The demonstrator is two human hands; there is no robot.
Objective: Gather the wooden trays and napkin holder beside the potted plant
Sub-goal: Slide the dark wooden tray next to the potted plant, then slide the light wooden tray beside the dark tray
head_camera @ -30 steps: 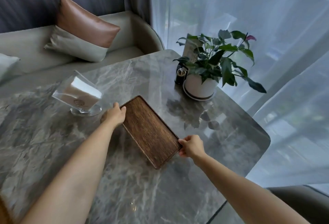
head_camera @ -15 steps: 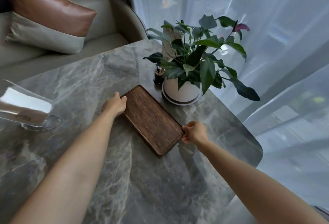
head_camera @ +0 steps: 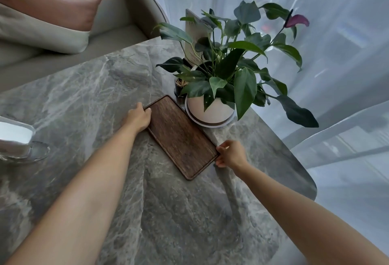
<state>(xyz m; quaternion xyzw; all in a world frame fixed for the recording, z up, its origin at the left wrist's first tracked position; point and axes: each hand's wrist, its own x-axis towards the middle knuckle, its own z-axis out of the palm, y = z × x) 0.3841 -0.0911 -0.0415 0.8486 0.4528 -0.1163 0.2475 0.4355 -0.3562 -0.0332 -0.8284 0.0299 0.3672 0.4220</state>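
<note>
A dark wooden tray [head_camera: 181,136] lies flat on the marble table [head_camera: 101,88], its long side right against the saucer of the white pot of the potted plant [head_camera: 210,111]. My left hand [head_camera: 137,117] grips the tray's far left corner. My right hand [head_camera: 230,154] holds its near right edge. The clear napkin holder [head_camera: 19,141] with white napkins stands at the left edge of view, far from the plant. I cannot tell whether one tray or a stack lies there.
A small dark jar of toothpicks [head_camera: 180,86] and an upright card [head_camera: 194,39] stand behind the pot. A sofa with a brown and grey cushion [head_camera: 46,12] is beyond the table. Sheer curtains [head_camera: 336,75] hang to the right, past the table's rounded corner.
Both hands have slid the tray away from me, up to the plant pot. The view has swung right, so the napkin holder now sits at the left edge.
</note>
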